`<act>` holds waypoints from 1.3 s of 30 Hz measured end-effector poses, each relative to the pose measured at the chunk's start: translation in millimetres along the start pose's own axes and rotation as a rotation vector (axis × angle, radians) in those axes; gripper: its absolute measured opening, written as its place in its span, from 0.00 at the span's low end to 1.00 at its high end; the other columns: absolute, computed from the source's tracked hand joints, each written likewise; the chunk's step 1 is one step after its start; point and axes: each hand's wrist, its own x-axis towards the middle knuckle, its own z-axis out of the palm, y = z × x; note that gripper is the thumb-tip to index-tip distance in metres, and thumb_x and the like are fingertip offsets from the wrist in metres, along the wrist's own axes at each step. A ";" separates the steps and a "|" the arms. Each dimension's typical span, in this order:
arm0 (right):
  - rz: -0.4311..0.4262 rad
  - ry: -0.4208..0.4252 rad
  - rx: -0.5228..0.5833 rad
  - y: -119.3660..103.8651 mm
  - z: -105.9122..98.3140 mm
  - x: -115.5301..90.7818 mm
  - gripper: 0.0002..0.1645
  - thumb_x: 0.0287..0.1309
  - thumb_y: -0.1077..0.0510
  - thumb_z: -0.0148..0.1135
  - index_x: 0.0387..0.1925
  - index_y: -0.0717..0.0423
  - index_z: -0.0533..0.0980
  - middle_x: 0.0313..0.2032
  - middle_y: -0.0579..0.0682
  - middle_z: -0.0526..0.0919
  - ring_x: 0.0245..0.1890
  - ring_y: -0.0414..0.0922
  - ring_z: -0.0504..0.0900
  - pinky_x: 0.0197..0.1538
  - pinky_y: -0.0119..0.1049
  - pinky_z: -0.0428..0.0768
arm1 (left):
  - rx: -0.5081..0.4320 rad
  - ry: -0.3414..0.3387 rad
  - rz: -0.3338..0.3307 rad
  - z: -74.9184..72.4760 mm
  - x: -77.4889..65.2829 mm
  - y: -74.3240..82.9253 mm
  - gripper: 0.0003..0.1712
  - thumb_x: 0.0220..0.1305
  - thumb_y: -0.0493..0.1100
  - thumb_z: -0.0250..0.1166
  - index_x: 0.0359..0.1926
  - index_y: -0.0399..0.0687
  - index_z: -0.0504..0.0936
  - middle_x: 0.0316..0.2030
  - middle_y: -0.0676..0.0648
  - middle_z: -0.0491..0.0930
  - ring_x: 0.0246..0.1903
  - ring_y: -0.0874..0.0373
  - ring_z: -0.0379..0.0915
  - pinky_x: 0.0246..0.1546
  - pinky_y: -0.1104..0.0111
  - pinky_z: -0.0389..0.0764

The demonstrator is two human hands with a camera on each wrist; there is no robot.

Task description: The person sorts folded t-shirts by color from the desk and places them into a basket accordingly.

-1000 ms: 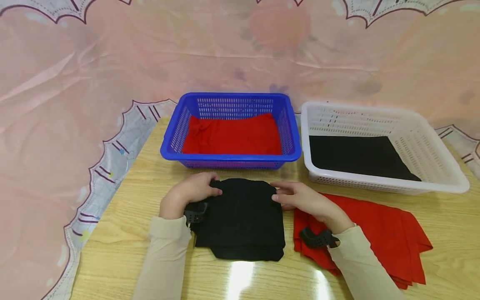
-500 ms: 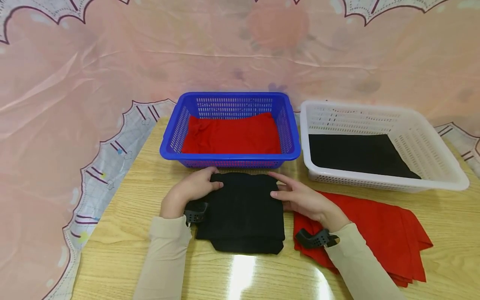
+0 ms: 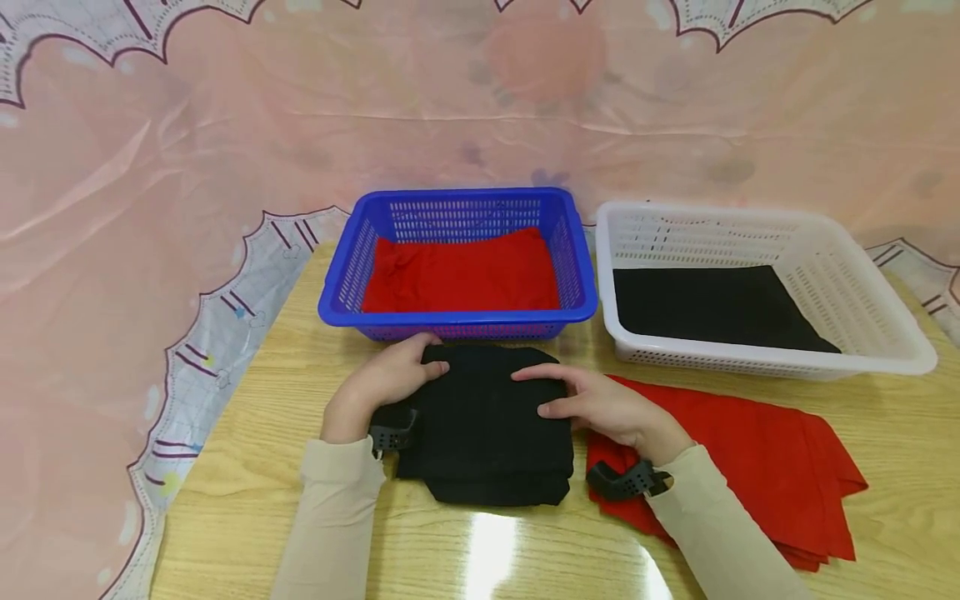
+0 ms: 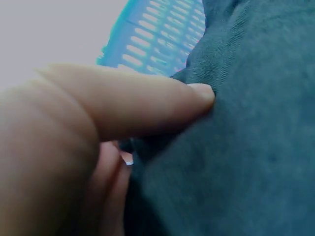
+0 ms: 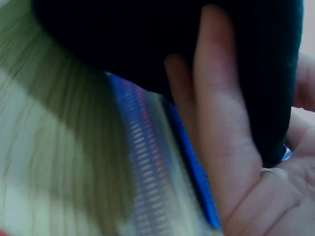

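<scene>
A folded black cloth [image 3: 487, 425] is held between my two hands, in front of the blue basket. My left hand [image 3: 392, 375] grips its left edge, thumb on top and the other fingers around the side. In the left wrist view the thumb [image 4: 157, 101] presses on the dark fabric [image 4: 246, 147]. On the right edge, my right hand [image 3: 600, 404] has its thumb and forefinger over the top. The right wrist view shows other fingers [image 5: 219, 93] lying along the cloth's underside [image 5: 123, 39], which stands off the wooden table.
Behind the cloth stands a blue basket [image 3: 457, 318] with red fabric [image 3: 465, 275] inside. The white basket [image 3: 750, 357] at the right holds flat black fabric [image 3: 712, 308]. A folded red cloth [image 3: 757, 467] lies on the table [image 3: 247, 500], partly under my right forearm.
The black cloth has moved slightly away from me and its front edge sits higher in view. My right forefinger has shifted inward over the top of the cloth. My left hand keeps its grip.
</scene>
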 end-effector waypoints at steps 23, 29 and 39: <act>-0.164 0.107 0.106 -36.3 0.2 -25.2 0.28 0.57 0.69 0.52 0.60 0.56 0.64 0.18 0.48 0.74 0.34 0.50 0.81 0.40 0.42 0.78 | -0.354 -0.058 0.079 -10.3 -10.5 16.4 0.19 0.63 0.51 0.53 0.55 0.58 0.68 0.50 0.53 0.70 0.52 0.57 0.62 0.56 0.57 0.62; -0.255 0.131 0.229 -43.9 -3.3 -34.9 0.29 0.59 0.71 0.47 0.63 0.55 0.61 0.37 0.53 0.79 0.42 0.50 0.79 0.43 0.46 0.75 | -0.744 -0.128 0.165 -11.9 -8.5 25.5 0.19 0.63 0.47 0.55 0.53 0.52 0.65 0.49 0.46 0.69 0.47 0.51 0.69 0.47 0.59 0.72; -0.395 0.109 0.467 -51.1 -4.6 -41.5 0.30 0.62 0.73 0.37 0.65 0.55 0.56 0.52 0.56 0.73 0.45 0.48 0.77 0.42 0.40 0.77 | -1.202 -0.175 0.229 -8.4 -6.8 33.5 0.25 0.64 0.42 0.52 0.61 0.53 0.57 0.56 0.41 0.62 0.49 0.46 0.67 0.46 0.58 0.73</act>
